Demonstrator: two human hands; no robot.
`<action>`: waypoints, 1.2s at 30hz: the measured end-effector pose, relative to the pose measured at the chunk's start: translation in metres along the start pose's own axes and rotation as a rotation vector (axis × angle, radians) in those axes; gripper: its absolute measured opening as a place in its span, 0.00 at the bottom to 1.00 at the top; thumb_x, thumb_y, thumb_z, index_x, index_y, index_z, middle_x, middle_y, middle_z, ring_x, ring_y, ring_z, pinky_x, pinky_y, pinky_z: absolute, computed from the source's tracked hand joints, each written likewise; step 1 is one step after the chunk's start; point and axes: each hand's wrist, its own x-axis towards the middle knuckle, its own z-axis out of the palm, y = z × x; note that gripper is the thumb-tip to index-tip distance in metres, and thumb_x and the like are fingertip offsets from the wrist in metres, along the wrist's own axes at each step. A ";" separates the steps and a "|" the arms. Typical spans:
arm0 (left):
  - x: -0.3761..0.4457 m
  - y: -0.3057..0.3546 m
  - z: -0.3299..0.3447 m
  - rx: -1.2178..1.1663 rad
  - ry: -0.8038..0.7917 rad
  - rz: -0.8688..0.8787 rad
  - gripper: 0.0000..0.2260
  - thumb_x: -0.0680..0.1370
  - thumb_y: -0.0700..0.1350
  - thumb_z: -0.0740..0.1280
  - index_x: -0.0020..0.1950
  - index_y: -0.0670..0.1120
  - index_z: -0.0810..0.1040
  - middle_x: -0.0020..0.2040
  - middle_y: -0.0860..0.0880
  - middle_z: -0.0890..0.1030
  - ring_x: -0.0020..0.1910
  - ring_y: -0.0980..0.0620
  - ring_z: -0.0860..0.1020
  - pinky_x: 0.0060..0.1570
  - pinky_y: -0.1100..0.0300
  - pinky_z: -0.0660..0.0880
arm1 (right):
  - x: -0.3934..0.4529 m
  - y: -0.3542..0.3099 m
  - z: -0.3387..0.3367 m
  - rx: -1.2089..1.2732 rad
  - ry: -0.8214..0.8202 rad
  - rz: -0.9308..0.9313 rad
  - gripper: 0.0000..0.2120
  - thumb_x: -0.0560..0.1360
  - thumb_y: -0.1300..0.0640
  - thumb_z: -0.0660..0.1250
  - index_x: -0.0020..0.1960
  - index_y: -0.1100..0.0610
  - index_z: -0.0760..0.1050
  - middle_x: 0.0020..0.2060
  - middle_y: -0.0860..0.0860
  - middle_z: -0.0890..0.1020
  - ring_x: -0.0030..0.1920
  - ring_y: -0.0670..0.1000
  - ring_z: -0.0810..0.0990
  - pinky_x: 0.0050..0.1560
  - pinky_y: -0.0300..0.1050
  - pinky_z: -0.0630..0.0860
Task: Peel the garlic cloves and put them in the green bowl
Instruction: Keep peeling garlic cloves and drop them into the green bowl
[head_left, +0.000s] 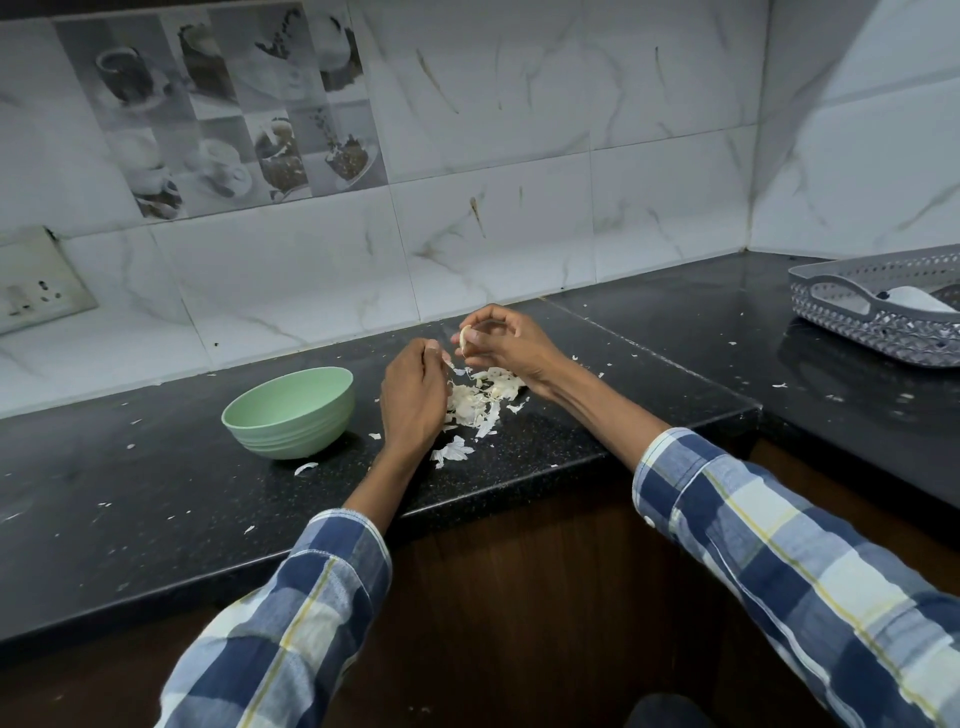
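Both hands work above a black speckled stone tabletop (156, 519), the forearms reaching in from blue, white and yellow checked shirt sleeves (779, 561). The right hand (511, 340) is raised a little over the tabletop with its fingers curled round a small pale garlic clove (466, 335), which shows between the thumb and fingertips at the hand's left edge. The left hand (413, 397) sits just beside it, back toward the camera and fingers curled inward; at its upper right corner the fingertips pinch a thin whitish strip of garlic skin (448, 359) close to the clove, though whether that strip is attached to the clove cannot be told. Directly below and between the 2 hands lies a loose pile of white papery garlic peels (480, 397), with more flakes scattered across the tabletop toward the front edge and off to the left and right. The round pale green bowl (291, 413) stands upright on the tabletop to the left of the left hand, near but not touching it; what can be seen of its inside is bare. Far to the right, well apart from the hands, a grey perforated plastic basket (878, 317) rests on the tabletop with a white object lying inside it. A white marble-patterned tiled wall (519, 182) rises behind the tabletop.
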 end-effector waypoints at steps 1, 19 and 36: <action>-0.001 0.000 0.000 0.007 0.009 0.011 0.22 0.86 0.60 0.52 0.45 0.50 0.78 0.38 0.50 0.83 0.40 0.47 0.83 0.47 0.41 0.80 | 0.000 0.000 0.000 0.000 -0.019 0.012 0.09 0.79 0.65 0.72 0.58 0.63 0.77 0.55 0.65 0.85 0.51 0.58 0.86 0.54 0.49 0.85; 0.004 -0.003 -0.005 0.053 0.133 0.098 0.05 0.81 0.49 0.73 0.52 0.49 0.86 0.42 0.54 0.85 0.41 0.61 0.81 0.43 0.58 0.80 | -0.005 0.001 0.002 -0.183 -0.002 -0.068 0.13 0.75 0.59 0.77 0.56 0.66 0.83 0.44 0.57 0.86 0.42 0.49 0.84 0.46 0.40 0.81; -0.004 0.006 -0.005 0.203 0.107 0.191 0.07 0.79 0.52 0.69 0.44 0.52 0.81 0.38 0.56 0.82 0.36 0.59 0.80 0.38 0.54 0.80 | -0.001 0.003 0.003 -0.337 0.029 -0.240 0.11 0.76 0.55 0.76 0.48 0.65 0.85 0.40 0.60 0.86 0.39 0.51 0.84 0.41 0.40 0.80</action>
